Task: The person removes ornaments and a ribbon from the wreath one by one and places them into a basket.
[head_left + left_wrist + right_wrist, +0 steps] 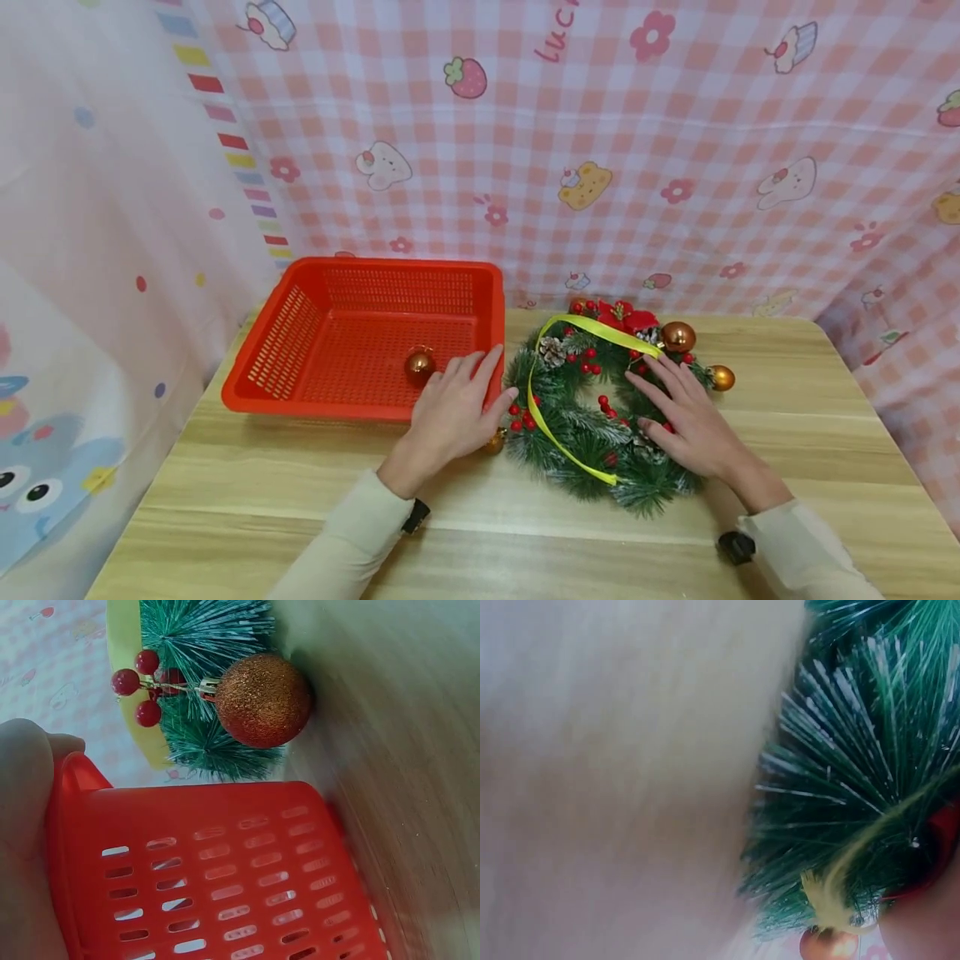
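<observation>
My left hand [453, 408] lies over the front right corner of a red plastic basket [367, 265], its fingers fairly straight across the rim. Inside the basket is a shiny copper bauble [420, 363], near those fingers. To the right, my right hand [693, 425] rests on a green Christmas wreath [562, 408] with its fingers spread. Its fingertips are by one end of a yellow ribbon [534, 392] that loops over the wreath. A glittery copper bauble [262, 701] hangs at the wreath's left side, close to the basket wall. The right fingertips are hidden in the right wrist view.
The wreath carries red berries [591, 367], a pine cone [552, 352] and a red flower [624, 317]. A copper bauble [678, 337] and a gold bauble [722, 377] stick out at its right. All stand on a wooden table [525, 550], with a checked curtain [487, 150] behind.
</observation>
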Tool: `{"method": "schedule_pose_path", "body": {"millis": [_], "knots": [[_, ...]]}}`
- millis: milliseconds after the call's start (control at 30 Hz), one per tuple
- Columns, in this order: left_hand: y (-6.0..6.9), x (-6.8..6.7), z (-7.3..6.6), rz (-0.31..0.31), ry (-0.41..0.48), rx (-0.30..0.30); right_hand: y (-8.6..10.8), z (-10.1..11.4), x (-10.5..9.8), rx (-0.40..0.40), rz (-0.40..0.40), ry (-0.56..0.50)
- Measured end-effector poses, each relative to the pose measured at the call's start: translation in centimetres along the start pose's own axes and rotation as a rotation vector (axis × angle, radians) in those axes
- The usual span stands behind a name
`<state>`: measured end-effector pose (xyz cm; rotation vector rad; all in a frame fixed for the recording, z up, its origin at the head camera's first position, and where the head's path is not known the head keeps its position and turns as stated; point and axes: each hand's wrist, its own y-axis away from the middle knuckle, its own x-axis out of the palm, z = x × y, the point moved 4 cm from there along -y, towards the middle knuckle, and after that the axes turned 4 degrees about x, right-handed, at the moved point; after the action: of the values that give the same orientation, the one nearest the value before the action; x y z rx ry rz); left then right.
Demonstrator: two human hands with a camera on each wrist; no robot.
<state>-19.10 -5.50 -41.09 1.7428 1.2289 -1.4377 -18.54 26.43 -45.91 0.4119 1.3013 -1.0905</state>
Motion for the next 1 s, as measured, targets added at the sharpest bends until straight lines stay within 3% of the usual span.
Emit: {"method": "schedule_pose_path", "body": {"millis": [167, 267, 467, 600, 767, 1000], "knots": [[-0.2, 0.5, -0.1, 0.050, -0.022, -0.001, 0.1, -0.5, -0.5, -0.011, 0.013, 0.008], [-0.4, 0.6, -0.1, 0.056, -0.036, 0.002, 0.1, -0.2, -1.2, 0.036, 0.004, -0.004], [-0.3, 0.5, -0.1, 0.063, -0.056, 0.001, 0.7, 2.8, -3.0, 0.324, -0.133, -0.163], [-0.2, 0.3, 0.2, 0.049, -0.068, -0.003, 0.7, 4.9, -3.0, 0.529, -0.179, -0.227], [-0.2, 0.4, 0.3, 0.042, -0.062, -0.008, 0.2, 5.4, -1.5, 0.681, -0.147, -0.156], [-0.1, 0.6, 0.1, 0.038, -0.060, 0.002, 0.2, 4.4, 0.5, 0.863, -0.082, -0.107]]}}
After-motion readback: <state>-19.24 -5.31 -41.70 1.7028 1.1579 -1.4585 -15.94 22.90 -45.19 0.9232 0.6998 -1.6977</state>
